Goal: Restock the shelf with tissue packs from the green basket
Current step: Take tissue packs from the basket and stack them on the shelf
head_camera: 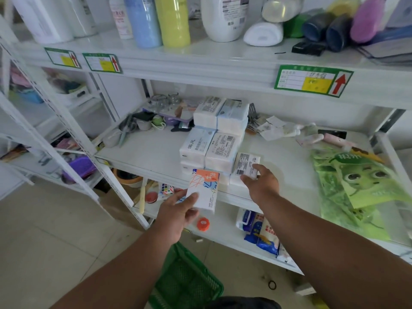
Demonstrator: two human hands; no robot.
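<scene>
My left hand [176, 215] holds a white tissue pack with an orange and blue pattern [204, 189] just in front of the middle shelf [156, 152]. My right hand [262, 184] grips a white tissue pack with a barcode label [246, 165] at the shelf's front edge, beside a stack of white tissue packs [211, 150]. More packs [223, 113] are stacked behind it. The green basket [187, 279] stands on the floor below my arms; I cannot see what is in it.
A green cartoon-printed bag [356, 188] lies on the shelf's right part. Small clutter [156, 117] fills the back left. Bottles [156, 18] line the top shelf. The lower shelf holds blue packets [260, 233] and an orange lid [203, 224].
</scene>
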